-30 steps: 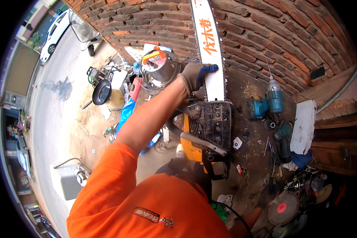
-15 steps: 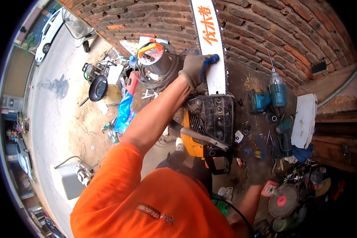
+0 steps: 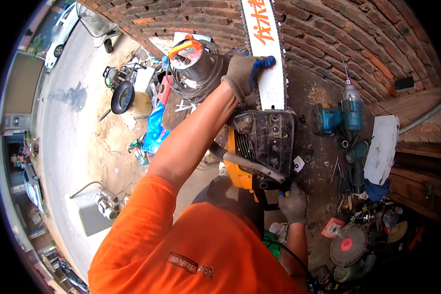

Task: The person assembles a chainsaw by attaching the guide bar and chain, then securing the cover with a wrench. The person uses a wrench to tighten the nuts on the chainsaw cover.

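Note:
A chainsaw with a dusty black and yellow body [image 3: 267, 144] is in front of me, its long white guide bar [image 3: 270, 83] pointing away toward the brick wall. My left hand [image 3: 245, 73], in a grey and blue work glove, is closed around the bar a little beyond the body, thumb across its face. The chain runs along the bar's edges. My right hand [image 3: 294, 205], gloved too, is closed at the black rear handle [image 3: 271, 202] on the near end of the saw. Its fingertips are partly hidden against the saw.
Right of the saw are a blue cordless drill [image 3: 352, 108], a white board [image 3: 381, 149] and a dusty fan [image 3: 349, 245]. Left of it are a steel pump [image 3: 193, 63] with coiled cable, a frying pan [image 3: 123, 97] and a blue bag [image 3: 156, 128]. A brick wall [image 3: 323, 44] rises ahead.
My right hand has come from the right, where it was blurred, to the saw's rear handle. The view has shifted slightly; my left hand stays on the bar.

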`<state>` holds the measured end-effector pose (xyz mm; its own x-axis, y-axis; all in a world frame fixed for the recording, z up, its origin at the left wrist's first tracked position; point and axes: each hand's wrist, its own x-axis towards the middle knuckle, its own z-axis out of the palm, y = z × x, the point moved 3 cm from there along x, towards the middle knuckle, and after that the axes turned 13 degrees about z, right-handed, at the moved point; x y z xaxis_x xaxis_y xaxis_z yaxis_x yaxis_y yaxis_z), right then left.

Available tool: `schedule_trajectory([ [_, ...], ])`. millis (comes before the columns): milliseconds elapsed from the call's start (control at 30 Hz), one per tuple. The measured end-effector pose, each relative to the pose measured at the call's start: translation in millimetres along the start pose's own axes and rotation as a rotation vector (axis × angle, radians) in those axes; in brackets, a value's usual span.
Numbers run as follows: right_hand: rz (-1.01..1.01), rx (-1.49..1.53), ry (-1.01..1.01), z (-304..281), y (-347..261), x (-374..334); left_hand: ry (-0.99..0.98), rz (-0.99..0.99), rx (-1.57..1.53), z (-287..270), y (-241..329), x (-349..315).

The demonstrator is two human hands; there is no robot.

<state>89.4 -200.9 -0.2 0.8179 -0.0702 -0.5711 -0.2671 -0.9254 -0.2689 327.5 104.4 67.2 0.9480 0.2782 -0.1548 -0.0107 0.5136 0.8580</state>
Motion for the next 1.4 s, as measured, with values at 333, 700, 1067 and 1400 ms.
schedule_trajectory([
  [333, -0.275, 0.059, 0.2, -146, -110, -4, -0.498, 0.632, 1.236, -6, 18, -5],
  [700, -0.571, -0.606, 0.212, -134, -194, 29, -0.048, -0.054, 0.193, -5, 7, -4],
  [1067, -0.52, -0.614, 0.203, -134, -201, 19, -0.164, 0.007, 0.478, -11, 3, 6],
  [1400, -0.435, -0.631, 0.2, -126, -192, 19, 0.204, 0.389, 0.922, 0, 45, -49],
])
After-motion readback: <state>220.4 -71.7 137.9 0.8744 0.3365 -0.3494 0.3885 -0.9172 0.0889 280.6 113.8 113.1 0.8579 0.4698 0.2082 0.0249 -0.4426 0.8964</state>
